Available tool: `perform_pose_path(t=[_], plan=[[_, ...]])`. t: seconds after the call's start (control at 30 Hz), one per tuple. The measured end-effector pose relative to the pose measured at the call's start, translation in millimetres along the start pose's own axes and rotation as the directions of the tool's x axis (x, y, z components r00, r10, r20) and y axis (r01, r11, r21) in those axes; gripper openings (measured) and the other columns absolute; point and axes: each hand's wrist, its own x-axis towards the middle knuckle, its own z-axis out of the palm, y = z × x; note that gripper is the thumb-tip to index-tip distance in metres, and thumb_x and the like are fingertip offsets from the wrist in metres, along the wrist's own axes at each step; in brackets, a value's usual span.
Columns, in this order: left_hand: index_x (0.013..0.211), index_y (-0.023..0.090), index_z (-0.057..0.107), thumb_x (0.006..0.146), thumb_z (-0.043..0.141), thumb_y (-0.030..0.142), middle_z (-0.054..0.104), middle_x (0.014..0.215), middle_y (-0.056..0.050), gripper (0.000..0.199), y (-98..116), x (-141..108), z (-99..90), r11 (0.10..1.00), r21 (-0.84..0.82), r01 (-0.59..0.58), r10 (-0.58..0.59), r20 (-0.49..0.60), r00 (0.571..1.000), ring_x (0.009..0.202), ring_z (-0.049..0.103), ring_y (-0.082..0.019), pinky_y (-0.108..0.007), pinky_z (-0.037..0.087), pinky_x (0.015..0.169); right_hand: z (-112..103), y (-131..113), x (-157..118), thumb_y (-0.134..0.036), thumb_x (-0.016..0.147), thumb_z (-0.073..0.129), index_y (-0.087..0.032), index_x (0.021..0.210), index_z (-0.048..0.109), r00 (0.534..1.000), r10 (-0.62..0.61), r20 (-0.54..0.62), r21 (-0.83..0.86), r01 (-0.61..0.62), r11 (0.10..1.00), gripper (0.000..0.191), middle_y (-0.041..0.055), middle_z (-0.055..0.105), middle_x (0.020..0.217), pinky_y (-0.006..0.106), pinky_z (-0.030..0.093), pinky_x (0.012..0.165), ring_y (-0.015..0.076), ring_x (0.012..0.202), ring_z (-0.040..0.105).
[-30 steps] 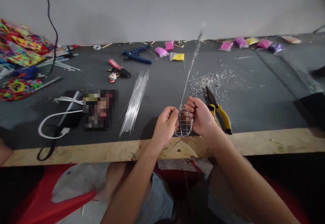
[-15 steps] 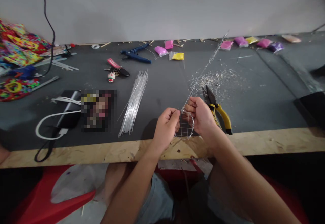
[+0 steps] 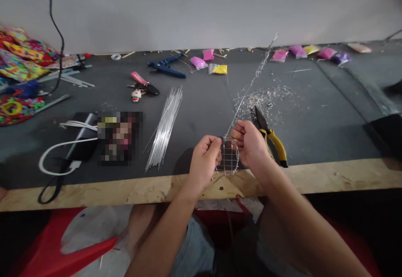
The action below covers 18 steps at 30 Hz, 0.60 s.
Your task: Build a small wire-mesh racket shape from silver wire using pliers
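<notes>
My left hand (image 3: 204,160) pinches the left rim of a small wire racket (image 3: 230,160), thumb on top near its neck. The racket has a rounded, twisted rim, a grid of thin wires inside, and a long twisted wire handle (image 3: 258,71) reaching up and away to the right. My right hand (image 3: 250,143) is closed at the upper right of the rim, fingers curled by the neck; its exact hold is partly hidden. Just right of that hand lie yellow-and-black pliers (image 3: 274,141) on the table, jaws pointing away.
A bundle of straight wires (image 3: 165,128) lies left of my hands. Wire clippings (image 3: 266,101) are scattered beyond them. Farther back are a blue hand tool (image 3: 168,66), keys (image 3: 144,88) and several colored packets (image 3: 198,62). A power bank (image 3: 82,137) with a white cable sits left, near the wooden edge (image 3: 125,193).
The wire racket has tilted slightly, so more of its grid faces me, and its handle's far end has shifted a little left. Both hands keep nearly the same place. The view has shifted slightly.
</notes>
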Motion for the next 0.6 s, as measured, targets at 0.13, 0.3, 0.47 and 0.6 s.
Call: perform_pose_path(t=[0.13,0.3,0.47,0.6], plan=[[0.070,0.018,0.049,0.079,0.057,0.034,0.037,0.053,0.007,0.020,0.4,-0.9,-3.0,1.000,-0.004,0.008,-0.008,0.011,1.000,0.042,0.033,-0.005,-0.019,0.025,0.041,-0.6,0.3,-0.5,-0.032,0.074,0.050,-0.023,0.055,0.027,0.998,0.028,0.059,-0.023,-0.026,0.999,0.031,-0.0086,0.018,0.046,0.027,0.008,0.037,0.0069,0.038,0.012],[0.071,0.019,0.050,0.081,0.056,0.035,0.037,0.052,0.007,0.019,1.9,-1.3,-4.9,1.000,-0.025,-0.010,0.011,0.042,0.999,0.043,0.035,-0.005,-0.020,0.027,0.042,-1.6,-2.2,-1.0,-0.034,0.076,0.050,-0.022,0.056,0.026,0.987,0.043,0.152,-0.026,-0.039,0.999,0.033,-0.0076,0.019,0.048,0.027,0.009,0.038,0.0075,0.040,0.015],[0.081,0.019,0.054,0.076,0.062,0.027,0.048,0.056,0.005,0.013,2.8,-1.2,-7.0,0.999,-0.040,0.004,0.000,0.084,0.996,0.050,0.045,-0.006,-0.019,0.036,0.048,-2.3,-4.4,-2.2,-0.033,0.079,0.048,-0.021,0.057,0.029,0.981,0.008,0.192,0.050,-0.018,0.999,0.032,-0.0065,0.024,0.050,0.025,0.016,0.039,0.0074,0.041,0.020],[0.084,0.017,0.057,0.073,0.066,0.022,0.055,0.067,0.002,0.015,2.7,-2.1,-7.2,0.985,-0.151,0.084,-0.065,0.122,0.990,0.058,0.053,-0.008,-0.025,0.049,0.060,-2.6,-3.1,-2.3,-0.033,0.080,0.050,-0.020,0.058,0.035,0.980,0.000,0.200,0.059,-0.012,0.998,0.029,-0.0053,0.032,0.053,0.023,0.022,0.040,0.0070,0.043,0.027]])
